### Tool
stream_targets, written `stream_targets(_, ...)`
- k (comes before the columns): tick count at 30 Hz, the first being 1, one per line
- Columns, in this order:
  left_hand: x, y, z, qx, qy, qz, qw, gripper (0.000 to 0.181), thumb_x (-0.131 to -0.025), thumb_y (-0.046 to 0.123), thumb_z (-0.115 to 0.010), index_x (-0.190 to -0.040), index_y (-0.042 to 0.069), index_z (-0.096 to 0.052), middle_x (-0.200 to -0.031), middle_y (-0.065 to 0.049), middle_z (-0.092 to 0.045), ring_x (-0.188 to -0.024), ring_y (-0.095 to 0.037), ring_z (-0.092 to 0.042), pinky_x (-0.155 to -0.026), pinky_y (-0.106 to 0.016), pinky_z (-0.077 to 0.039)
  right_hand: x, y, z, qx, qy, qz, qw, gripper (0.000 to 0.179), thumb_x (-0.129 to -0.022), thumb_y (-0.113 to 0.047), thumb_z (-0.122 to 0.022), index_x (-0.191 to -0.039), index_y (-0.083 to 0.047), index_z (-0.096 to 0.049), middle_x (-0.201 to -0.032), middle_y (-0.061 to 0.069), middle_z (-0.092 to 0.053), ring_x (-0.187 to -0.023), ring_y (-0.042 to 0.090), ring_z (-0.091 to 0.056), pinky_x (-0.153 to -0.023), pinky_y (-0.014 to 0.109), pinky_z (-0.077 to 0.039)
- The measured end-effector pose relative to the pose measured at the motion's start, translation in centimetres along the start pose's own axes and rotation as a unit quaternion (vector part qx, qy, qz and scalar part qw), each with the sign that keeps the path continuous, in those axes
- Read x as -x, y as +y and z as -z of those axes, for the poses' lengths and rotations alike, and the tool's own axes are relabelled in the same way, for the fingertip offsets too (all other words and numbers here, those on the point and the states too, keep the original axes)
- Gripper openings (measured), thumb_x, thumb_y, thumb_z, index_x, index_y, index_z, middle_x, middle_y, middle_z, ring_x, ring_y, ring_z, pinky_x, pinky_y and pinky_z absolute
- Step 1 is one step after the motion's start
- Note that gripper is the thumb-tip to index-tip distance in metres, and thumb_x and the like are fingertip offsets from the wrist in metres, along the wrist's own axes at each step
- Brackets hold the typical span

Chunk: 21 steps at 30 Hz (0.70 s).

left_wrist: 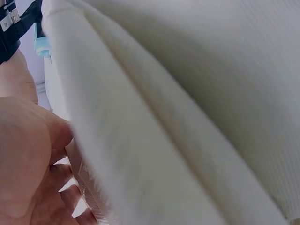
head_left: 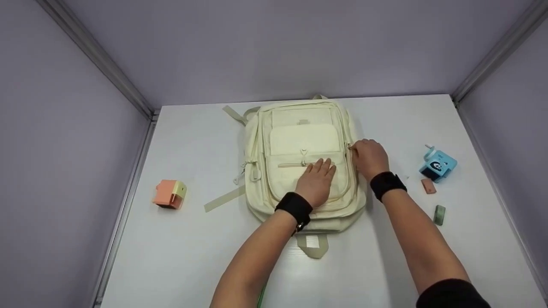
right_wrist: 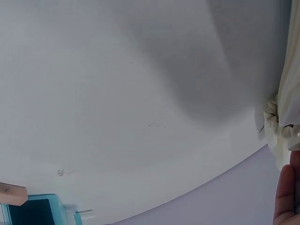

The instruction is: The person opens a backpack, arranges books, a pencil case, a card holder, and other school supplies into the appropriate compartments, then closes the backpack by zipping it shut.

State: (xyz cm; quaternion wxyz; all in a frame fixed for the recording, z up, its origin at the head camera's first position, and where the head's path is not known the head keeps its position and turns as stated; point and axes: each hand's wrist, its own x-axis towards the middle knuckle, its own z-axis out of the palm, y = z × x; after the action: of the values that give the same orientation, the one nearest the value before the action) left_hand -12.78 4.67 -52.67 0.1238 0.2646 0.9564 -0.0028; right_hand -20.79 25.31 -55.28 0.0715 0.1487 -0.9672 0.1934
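A cream backpack (head_left: pixel 306 139) lies front side up on the white table. My left hand (head_left: pixel 316 184) rests on its front pocket with the fingers straight, just below a short zipper (head_left: pixel 291 165). At the backpack's right edge, my right hand (head_left: pixel 371 157) has curled fingers and pinches a zipper pull (head_left: pixel 349 146) on the side seam. Pale fabric folds fill most of the left wrist view, beside the left palm (left_wrist: pixel 23 159). In the right wrist view only the fingers (right_wrist: pixel 285 194) show, close to the gathered cream fabric (right_wrist: pixel 276 117).
To the right lie a blue crank pencil sharpener (head_left: pixel 439 164), a small reddish-brown block (head_left: pixel 428 186) and a small green block (head_left: pixel 439 214). An orange and yellow sharpener-like box (head_left: pixel 167 193) stands on the left. Straps (head_left: pixel 224 198) spread out from the backpack. Grey-lilac walls (head_left: pixel 274 47) enclose the table.
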Motion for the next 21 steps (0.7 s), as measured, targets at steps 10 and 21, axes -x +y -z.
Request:
stream_targets(10, 0.0, -0.3, 0.0, -0.005, 0.014, -0.001, 0.9999, 0.049, -0.113, 0.02, -0.033, -0.162, 0.015, -0.03, -0.169, -0.008, -0.021, -0.155, -0.025, -0.019, -0.123, -0.04, -0.02, 0.9, 0.2, -0.2, 0.016, 0.021, 0.029, 0.9992, 0.011, -0.098, -0.005, -0.066, -0.099, 0.004, -0.073, -0.091, 0.019, -0.07, -0.085, 0.039, -0.064, -0.08, 0.051, -0.052)
stream_targets(21, -0.1, 0.0, -0.1, -0.012, -0.005, -0.003, 0.9999, 0.051, -0.113, 0.021, -0.033, -0.163, 0.015, -0.026, -0.17, -0.008, -0.017, -0.155, -0.025, -0.016, -0.123, -0.04, -0.019, 3.0, 0.2, -0.4, 0.008, 0.032, 0.038, 0.9987, 0.007, -0.096, -0.004, -0.067, -0.095, 0.002, -0.072, -0.088, 0.017, -0.07, -0.082, 0.038, -0.064, -0.077, 0.05, -0.052)
